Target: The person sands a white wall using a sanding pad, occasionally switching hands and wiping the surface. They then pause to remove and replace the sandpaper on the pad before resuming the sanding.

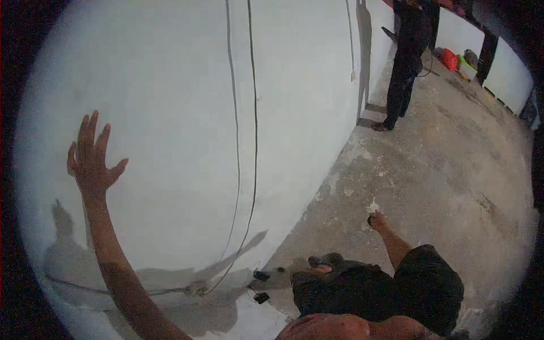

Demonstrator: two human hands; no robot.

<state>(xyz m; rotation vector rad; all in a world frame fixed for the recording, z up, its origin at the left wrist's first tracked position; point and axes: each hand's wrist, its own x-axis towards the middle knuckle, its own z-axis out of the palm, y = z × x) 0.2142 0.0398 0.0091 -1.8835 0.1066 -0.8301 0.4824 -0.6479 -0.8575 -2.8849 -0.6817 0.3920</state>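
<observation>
One hand is in view, isn't it?

Yes, the left hand (92, 161), raised before the white wall (170, 113). Its fingers are spread wide, thumb out to the side, and I see nothing held in them.

And the right hand?

Out of sight, so I cannot tell what its fingers are doing.

Is the left palm on the wall?

I can't be sure. A shadow (63, 218) that looks like a hand's falls lower down, apart from it, which suggests a gap. Such a flat spread would suit a surface like that, but this is only my reading of the pose.

Where is the wall, then?

Straight behind the hand, filling the left and middle of the view. A dark cord (256, 124) hangs down it, probably straight from its own weight, then bends towards a small tangle (198, 291) low down.

Count the rest for me.

Two long lines, though the grey line (234, 85) may be just the cord's shadow. One shorter cord (351, 42), farther along, with one pale end piece (353, 76). Two small black objects (261, 275) near the wall's foot. Two feet (375, 220) of the wearer on the floor (362, 170). One other person (405, 62) standing in dark clothes, and one red thing (450, 59) beyond.
</observation>
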